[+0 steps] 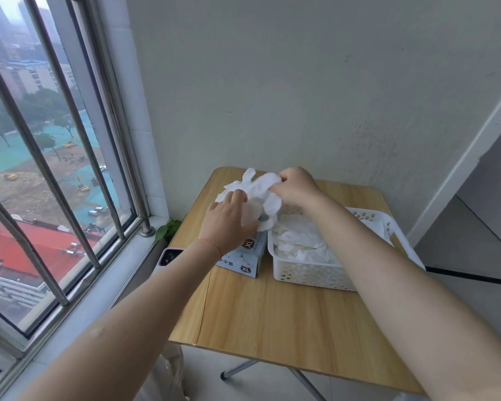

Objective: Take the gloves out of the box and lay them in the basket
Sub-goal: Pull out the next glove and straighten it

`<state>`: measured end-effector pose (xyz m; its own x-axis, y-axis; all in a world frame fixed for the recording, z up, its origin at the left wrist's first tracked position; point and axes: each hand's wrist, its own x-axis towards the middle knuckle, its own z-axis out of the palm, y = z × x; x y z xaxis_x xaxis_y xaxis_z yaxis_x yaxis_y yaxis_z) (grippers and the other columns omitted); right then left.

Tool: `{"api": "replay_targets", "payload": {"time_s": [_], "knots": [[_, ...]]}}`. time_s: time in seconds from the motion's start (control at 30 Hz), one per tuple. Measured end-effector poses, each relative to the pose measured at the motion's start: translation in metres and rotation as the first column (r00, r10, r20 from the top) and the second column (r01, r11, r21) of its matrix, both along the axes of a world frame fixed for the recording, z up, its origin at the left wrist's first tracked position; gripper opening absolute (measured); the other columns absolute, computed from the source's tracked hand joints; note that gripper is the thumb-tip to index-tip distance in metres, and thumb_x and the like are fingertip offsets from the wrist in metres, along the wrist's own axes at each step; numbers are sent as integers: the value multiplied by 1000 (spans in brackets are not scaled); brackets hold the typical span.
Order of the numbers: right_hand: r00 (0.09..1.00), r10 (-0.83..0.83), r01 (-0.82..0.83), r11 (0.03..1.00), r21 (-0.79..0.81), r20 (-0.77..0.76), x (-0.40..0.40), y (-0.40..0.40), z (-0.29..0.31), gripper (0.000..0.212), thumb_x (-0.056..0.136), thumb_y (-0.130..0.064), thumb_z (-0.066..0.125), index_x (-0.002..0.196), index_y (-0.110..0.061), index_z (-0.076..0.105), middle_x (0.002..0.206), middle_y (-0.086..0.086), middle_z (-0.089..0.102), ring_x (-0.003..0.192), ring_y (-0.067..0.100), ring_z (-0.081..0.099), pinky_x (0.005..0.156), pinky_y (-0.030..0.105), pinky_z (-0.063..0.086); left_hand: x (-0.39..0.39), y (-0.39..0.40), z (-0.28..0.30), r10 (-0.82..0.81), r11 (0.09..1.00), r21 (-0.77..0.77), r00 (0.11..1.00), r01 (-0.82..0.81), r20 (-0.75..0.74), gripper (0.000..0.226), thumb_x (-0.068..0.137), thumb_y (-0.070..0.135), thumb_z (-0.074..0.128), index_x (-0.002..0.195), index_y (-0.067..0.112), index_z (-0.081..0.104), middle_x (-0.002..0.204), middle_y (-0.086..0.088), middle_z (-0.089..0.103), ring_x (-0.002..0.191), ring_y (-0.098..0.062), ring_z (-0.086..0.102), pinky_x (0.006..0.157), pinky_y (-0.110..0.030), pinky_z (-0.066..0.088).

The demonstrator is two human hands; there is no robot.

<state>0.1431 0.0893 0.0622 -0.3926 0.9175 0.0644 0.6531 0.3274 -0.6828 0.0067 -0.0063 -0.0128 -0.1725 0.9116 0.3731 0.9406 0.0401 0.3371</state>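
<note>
1. A wooden bench (272,328) stands in the corner by the barred window (55,169).
2. On it, a white basket (310,273) holds a heap of pale gloves (298,241); the glove box (248,256) sits just beside it, to the left.
3. A phone (169,256) lies at the bench's left edge.
4. Above the box, the left hand (229,221) grips one end of a white glove (262,188), its fingers curled round it.
5. The right hand (295,186) pinches the glove's other end.
</note>
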Motion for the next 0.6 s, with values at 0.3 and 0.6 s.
{"api": "replay_targets", "payload": {"time_s": [0.3, 0.6], "knots": [[982, -44, 42, 999, -12, -185, -41, 8, 11, 35, 82, -3, 55, 56, -14, 35, 58, 1, 32, 55, 18, 31, 51, 25, 31, -8, 0, -14, -25, 1000, 4, 993, 25, -115, 31, 94, 41, 52, 118, 25, 64, 111, 1, 55, 96, -22, 55, 96, -33, 37], [858, -112, 186, 978, 100, -501, -46, 17, 32, 21, 86, -6, 49, 84, 12, 60, 68, 6, 49, 65, 15, 41, 59, 26, 33, -13, -3, -15, -47, 991, -133, 994, 34, -95, 28, 94, 42, 47, 98, 34, 73, 106, 3, 52, 104, -21, 46, 96, -31, 32]]}}
